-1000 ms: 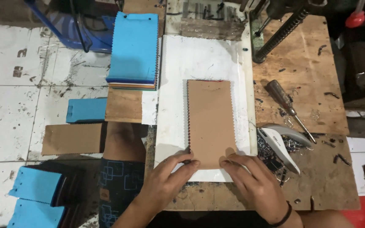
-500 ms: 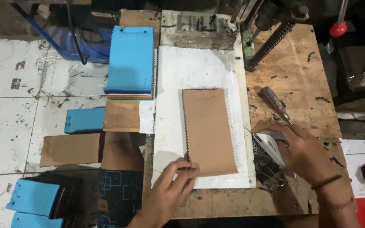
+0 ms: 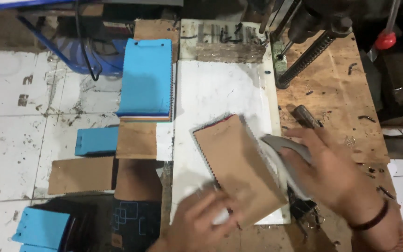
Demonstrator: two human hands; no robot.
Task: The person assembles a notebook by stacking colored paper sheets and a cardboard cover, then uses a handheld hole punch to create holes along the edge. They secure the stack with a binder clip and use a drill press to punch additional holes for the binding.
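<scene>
At six o'clock the left hand [image 3: 201, 219] lies blurred on the near corner of a brown-covered spiral notebook [image 3: 239, 168]; its fingers press flat on the cover and the white board beneath, and whether they pinch anything cannot be told. The notebook rests on the white board [image 3: 211, 93] at the frame's centre, turned so its wire spine runs from ten o'clock toward five o'clock. At four o'clock the right hand [image 3: 336, 177], a dark band on its wrist, is closed around a grey curved tool [image 3: 285, 158], whose tip sits at the notebook's right edge. Just beyond the fingers, at two o'clock, a screwdriver [image 3: 304, 116] lies on the wooden bench [image 3: 346, 98]. At eight o'clock blue covers [image 3: 40, 228] and a brown card sheet [image 3: 80, 175] lie on the tiled floor. At ten o'clock a stack of blue-covered notebooks [image 3: 148, 77] sits beside the board. Farthest, at one o'clock, a dark metal press [image 3: 309, 46] stands.
</scene>
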